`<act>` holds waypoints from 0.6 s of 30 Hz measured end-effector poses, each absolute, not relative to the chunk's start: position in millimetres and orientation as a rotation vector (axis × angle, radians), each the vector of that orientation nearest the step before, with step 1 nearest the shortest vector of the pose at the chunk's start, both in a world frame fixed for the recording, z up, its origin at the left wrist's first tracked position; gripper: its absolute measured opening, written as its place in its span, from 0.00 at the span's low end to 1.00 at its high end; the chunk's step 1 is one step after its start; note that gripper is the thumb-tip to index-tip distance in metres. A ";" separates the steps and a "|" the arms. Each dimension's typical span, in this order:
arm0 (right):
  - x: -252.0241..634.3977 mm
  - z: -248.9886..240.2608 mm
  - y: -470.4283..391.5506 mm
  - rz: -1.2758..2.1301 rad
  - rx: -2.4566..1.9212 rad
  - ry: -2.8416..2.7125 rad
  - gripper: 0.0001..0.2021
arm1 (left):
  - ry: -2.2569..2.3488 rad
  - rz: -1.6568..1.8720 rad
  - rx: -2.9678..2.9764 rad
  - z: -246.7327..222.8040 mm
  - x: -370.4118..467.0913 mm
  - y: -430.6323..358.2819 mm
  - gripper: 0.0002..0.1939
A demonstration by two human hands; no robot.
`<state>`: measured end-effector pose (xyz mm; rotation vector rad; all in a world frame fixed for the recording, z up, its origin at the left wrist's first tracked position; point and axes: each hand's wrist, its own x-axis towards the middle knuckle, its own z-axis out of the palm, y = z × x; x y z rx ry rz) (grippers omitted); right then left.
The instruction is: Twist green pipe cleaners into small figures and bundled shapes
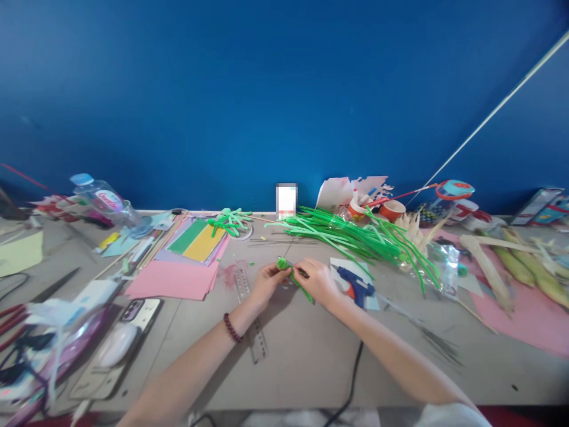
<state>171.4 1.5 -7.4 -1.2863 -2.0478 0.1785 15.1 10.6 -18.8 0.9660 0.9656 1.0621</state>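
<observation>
Gray table against blue wall, left hand [267, 281] and right hand [315, 279], fingers pinching green pipe cleaner [303, 289].

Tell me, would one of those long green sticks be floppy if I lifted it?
The green sticks look thin and some curve, so one would probably bend. It's likely light, being so slim. They cross, so neighbours might drag along.

Bottle [94, 191]: we see white lettering on the pink label [109, 200], too blurred for us to read.
Card [287, 201]: pixelated; we can read nothing.
Ruler [256, 341]: its markings are too small for us.
Box [539, 207]: we cannot make out any print.
</observation>
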 end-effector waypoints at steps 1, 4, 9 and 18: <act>170.3 -8.3 0.7 0.177 -1.297 -2.032 0.09 | 0.966 1.065 0.957 -18.5 15.5 10.2 0.11; 168.2 -9.1 -0.2 0.213 -1.313 -1.989 0.09 | 0.963 1.071 0.923 -17.0 15.6 10.0 0.12; 168.9 -1.2 4.2 0.531 -1.278 -1.804 0.08 | 0.882 1.021 0.845 -14.9 12.9 13.6 0.14; 172.0 -3.5 13.3 1.409 -1.250 -1.264 0.16 | 0.833 1.122 0.709 -17.7 8.2 19.5 0.11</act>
